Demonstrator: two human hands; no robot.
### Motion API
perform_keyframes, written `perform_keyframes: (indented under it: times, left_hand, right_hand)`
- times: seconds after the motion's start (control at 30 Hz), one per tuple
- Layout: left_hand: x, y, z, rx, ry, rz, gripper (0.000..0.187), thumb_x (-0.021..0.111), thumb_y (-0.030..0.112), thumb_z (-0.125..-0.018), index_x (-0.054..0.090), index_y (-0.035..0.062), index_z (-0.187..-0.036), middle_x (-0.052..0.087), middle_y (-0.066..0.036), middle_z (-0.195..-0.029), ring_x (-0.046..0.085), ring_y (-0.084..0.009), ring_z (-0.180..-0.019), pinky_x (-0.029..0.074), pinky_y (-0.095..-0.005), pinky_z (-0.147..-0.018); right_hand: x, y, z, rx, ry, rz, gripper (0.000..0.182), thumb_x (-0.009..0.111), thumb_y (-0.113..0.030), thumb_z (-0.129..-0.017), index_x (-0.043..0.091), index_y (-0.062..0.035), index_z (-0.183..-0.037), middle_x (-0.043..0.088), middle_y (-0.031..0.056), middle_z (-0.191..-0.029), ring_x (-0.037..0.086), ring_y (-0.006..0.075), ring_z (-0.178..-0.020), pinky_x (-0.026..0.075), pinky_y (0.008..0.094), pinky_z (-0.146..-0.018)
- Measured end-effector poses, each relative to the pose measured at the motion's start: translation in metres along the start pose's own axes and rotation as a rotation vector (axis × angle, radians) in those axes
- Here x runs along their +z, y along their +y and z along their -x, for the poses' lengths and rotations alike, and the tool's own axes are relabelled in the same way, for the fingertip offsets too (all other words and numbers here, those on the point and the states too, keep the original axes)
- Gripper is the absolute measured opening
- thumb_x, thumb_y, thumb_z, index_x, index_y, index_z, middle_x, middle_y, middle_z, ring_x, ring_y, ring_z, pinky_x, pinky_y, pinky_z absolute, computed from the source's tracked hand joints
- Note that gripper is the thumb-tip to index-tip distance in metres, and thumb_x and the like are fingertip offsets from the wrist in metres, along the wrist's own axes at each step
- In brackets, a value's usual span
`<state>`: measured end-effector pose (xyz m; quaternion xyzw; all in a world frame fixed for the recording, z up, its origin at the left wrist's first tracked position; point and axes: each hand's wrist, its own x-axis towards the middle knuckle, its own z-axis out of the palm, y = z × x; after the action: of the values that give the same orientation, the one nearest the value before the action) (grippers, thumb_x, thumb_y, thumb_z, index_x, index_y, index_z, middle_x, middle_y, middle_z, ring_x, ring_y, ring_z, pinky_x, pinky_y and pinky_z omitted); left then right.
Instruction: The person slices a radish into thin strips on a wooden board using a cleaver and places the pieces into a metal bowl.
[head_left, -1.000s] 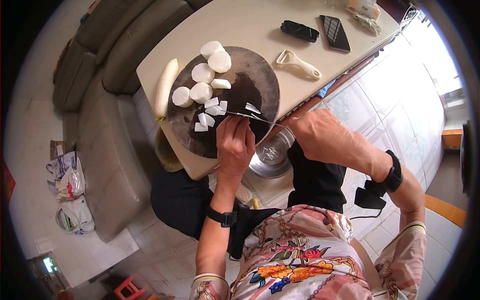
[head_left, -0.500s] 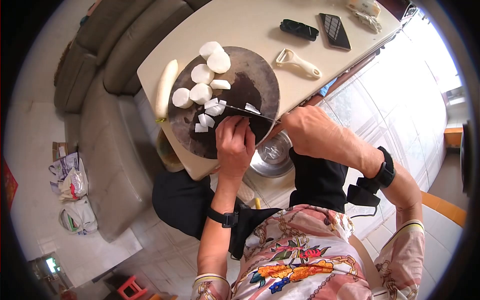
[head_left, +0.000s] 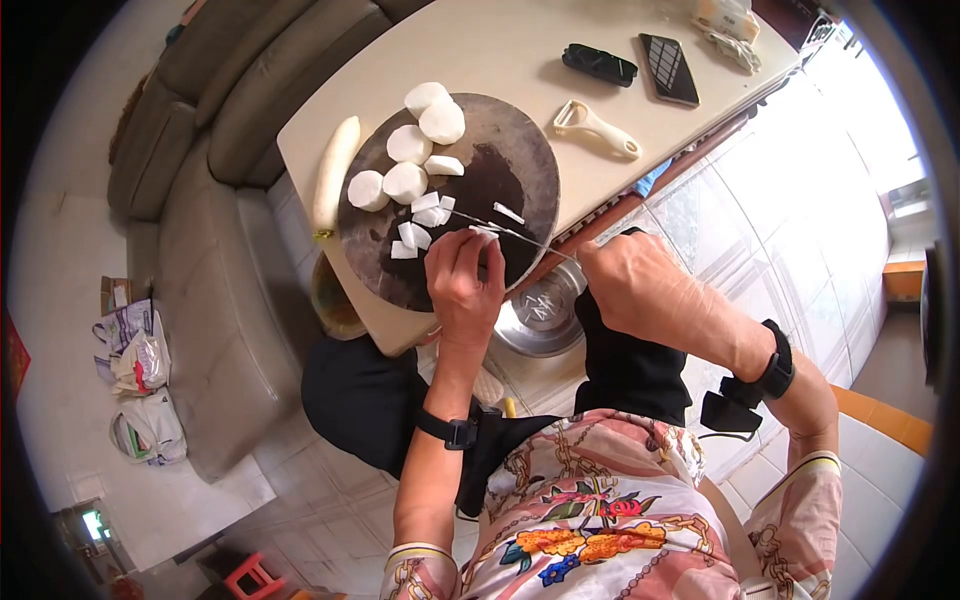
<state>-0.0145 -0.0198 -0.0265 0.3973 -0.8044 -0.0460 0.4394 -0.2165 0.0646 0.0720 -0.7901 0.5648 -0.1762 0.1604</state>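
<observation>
My right hand [head_left: 635,280] is closed around the handle of a kitchen knife [head_left: 528,239], its thin blade reaching left over the round, dark cutting board [head_left: 525,140]. Beside the blade, the bunched fingertips of my left hand [head_left: 463,285] pinch a small piece of white radish [head_left: 484,232] against the board. A cut radish strip [head_left: 508,213] lies on the blade's far side. Small radish pieces [head_left: 412,238] sit left of my left hand, with several thick radish chunks [head_left: 405,183] behind them. The knife handle is mostly hidden by my right hand.
A whole peeled radish [head_left: 335,180] lies left of the board. A peeler [head_left: 597,130], black case [head_left: 598,64] and phone [head_left: 669,68] are on the table [head_left: 400,55] to the right. Below the table edge stands a metal basin [head_left: 512,335] holding white strips.
My right hand has shifted slightly right and down with the knife. The radish strip beyond the blade now lies flatter and at a different angle. My left hand has moved slightly left.
</observation>
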Motion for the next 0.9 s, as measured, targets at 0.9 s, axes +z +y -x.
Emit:
perform_keyframes:
  times: [0.9]
  left_hand:
    - [-0.016, -0.001, 0.003, 0.082, -0.126, -0.017, 0.020, 0.065, 0.003, -0.078, 0.068, -0.0010, -0.098, 0.063, -0.012, -0.101, 0.058, -0.0309, -0.098, 0.044, -0.0396, -0.089]
  right_hand:
    - [0.017, -0.011, -0.014, 0.050, 0.014, 0.110, 0.010, 0.063, -0.002, -0.061, 0.061, 0.0031, -0.070, 0.062, 0.0198, -0.066, 0.066, 0.0357, -0.064, 0.052, 0.0408, -0.057]
